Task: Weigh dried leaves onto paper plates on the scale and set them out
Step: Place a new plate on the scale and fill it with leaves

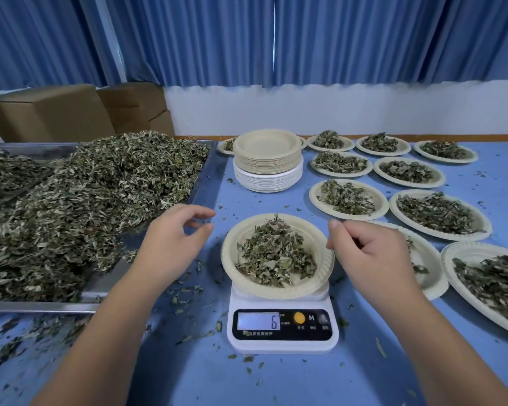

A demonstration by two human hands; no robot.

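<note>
Head view: leaf-filled paper plate is sitting on the scale between both hands' fingers (neither touching); left hand loosely spread, right hand half-curled, holding nothing.

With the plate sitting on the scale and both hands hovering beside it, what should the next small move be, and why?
Probably lift the filled plate off the scale and set it among the filled plates to the right. Its display shows a reading, the leaves are heaped, and both the left hand and right hand look empty, flanking the rim, the right nearly at it.
</note>
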